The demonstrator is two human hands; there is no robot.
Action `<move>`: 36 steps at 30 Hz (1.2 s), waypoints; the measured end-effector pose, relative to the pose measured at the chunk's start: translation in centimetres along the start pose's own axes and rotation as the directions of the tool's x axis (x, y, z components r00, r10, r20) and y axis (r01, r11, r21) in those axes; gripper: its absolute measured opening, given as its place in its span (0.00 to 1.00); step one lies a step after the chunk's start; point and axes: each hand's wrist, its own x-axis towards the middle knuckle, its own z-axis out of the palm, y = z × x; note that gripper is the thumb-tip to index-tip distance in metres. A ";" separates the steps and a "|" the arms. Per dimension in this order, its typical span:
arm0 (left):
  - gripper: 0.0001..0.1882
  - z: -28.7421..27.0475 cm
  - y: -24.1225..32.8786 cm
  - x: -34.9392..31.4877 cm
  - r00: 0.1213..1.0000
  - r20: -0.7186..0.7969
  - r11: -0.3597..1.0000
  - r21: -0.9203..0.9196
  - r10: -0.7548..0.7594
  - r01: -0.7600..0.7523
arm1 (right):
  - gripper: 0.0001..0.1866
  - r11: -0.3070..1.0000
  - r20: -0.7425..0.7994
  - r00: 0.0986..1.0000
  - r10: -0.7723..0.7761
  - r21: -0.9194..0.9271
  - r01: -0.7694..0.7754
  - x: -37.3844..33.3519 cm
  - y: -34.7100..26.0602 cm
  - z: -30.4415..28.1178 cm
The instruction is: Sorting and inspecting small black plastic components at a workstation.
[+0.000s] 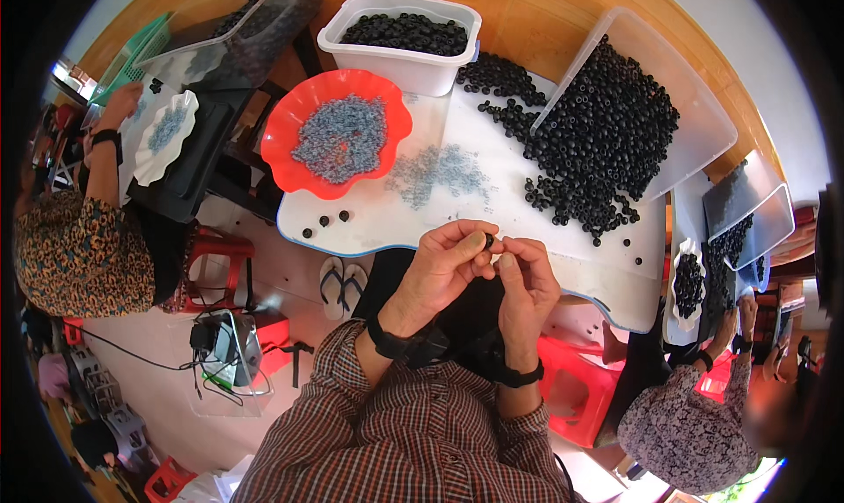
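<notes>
My left hand [447,258] pinches a small round black part [489,240] between thumb and forefinger, just over the table's front edge. My right hand [526,279] meets it there, its thumb and finger closed near the same part. Whatever sits between the right fingertips is too small to make out. Ahead of my hands, small grey-blue pieces [440,176] lie scattered on the white table [387,229]. More of these pieces fill a red scalloped dish [280,151] at the left. To the right spreads a large heap of black round parts [607,120].
A clear bin [703,138] lies tipped behind the heap. At the back stands a white tub [400,74] of black parts. Three black parts [323,220] sit near the left edge. Co-workers sit left [83,248] and right [690,428]. Red stools [576,389] stand below.
</notes>
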 end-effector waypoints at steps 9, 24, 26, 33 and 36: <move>0.12 0.1 -0.4 -0.3 0.996 -0.047 0.971 0.234 0.071 -0.058 | 0.08 0.995 0.003 0.999 -0.054 -0.083 0.055 0.0 -0.1 0.2; 0.14 1.6 0.3 -1.1 0.987 0.019 0.797 0.587 0.157 -0.138 | 0.04 0.970 0.016 0.995 0.098 0.223 -0.099 0.2 0.5 -1.0; 0.14 1.6 0.4 -1.2 0.990 0.021 0.800 0.587 0.141 -0.126 | 0.04 0.940 0.082 0.987 0.139 0.303 -0.157 0.4 0.2 -1.1; 0.13 1.1 0.4 -0.9 0.996 0.062 0.814 0.575 0.059 -0.084 | 0.03 0.899 0.147 0.971 0.188 0.373 -0.230 0.7 0.6 -2.4; 0.12 1.4 0.2 -0.8 0.996 0.050 0.838 0.539 0.072 -0.088 | 0.03 0.918 0.131 0.975 0.180 0.335 -0.214 0.6 0.3 -2.2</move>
